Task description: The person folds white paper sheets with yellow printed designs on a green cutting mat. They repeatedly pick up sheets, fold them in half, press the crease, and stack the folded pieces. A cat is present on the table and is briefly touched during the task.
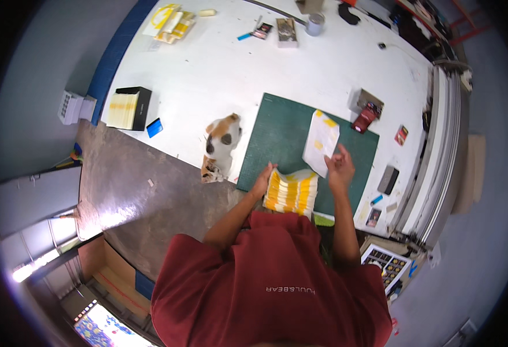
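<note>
A thick bundle of folded white-and-yellow paper pieces (291, 194) stands at the near edge of the green cutting mat (277, 127), close against my body. My left hand (262, 181) grips its left side, thumb and fingers pressed at the upper corner. To the right, my right hand (340, 168) is over the mat with its fingers apart. Its thumb side meets the lower right edge of a flat white paper piece with yellow patches (321, 141). That piece lies tilted across the mat's right half. The underside of the bundle is hidden.
A calico cat (224, 141) lies at the table's near edge, left of the mat. Beyond the mat sit a dark red pack (366, 117) and a grey box (287, 33). An open black box of papers (141, 107) stands left. A metal rail (427, 156) borders the right.
</note>
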The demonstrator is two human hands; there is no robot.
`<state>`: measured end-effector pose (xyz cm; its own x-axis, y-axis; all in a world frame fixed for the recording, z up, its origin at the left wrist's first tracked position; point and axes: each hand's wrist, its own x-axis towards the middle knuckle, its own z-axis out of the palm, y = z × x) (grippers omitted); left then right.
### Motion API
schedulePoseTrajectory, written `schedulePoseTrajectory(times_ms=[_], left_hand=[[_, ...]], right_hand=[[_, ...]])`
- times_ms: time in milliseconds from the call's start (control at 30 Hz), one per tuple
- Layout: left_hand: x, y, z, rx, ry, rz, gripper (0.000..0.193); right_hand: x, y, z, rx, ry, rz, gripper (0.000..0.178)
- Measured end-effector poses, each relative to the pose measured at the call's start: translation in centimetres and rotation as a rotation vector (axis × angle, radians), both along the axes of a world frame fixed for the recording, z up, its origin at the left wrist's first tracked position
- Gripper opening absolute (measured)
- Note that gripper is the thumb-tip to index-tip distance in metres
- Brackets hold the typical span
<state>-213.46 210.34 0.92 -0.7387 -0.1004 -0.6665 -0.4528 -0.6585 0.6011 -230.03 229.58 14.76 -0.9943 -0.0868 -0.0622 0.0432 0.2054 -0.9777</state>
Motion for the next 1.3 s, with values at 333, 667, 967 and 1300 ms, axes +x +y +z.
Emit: schedulePoseTrajectory(times_ms=[333,667,967,1300], left_hand=[[0.2,0.4,-1.5,-0.155,0.009,-0.043,0.062],[0.7,0.1,-5.1,-0.560,0.095,-0.163,0.049],[-1.6,-2.1,-5.7,-0.415,0.011,-0.390,0.040],[-0.6,-2.7,-0.2,-0.121,-0.164,-0.284,0.066]], right_hand=[[-0.8,-2.0,1.9,0.371,0.344,0.327,0.013],[-0.6,-9.8,4.4,0.151,0.564,0.454,0.022],[-0.8,-8.8,3.0,0.151,0.547,0.449,0.021],[-4.1,-8.6,-8.0,0.508,0.480,0.556,0.032]])
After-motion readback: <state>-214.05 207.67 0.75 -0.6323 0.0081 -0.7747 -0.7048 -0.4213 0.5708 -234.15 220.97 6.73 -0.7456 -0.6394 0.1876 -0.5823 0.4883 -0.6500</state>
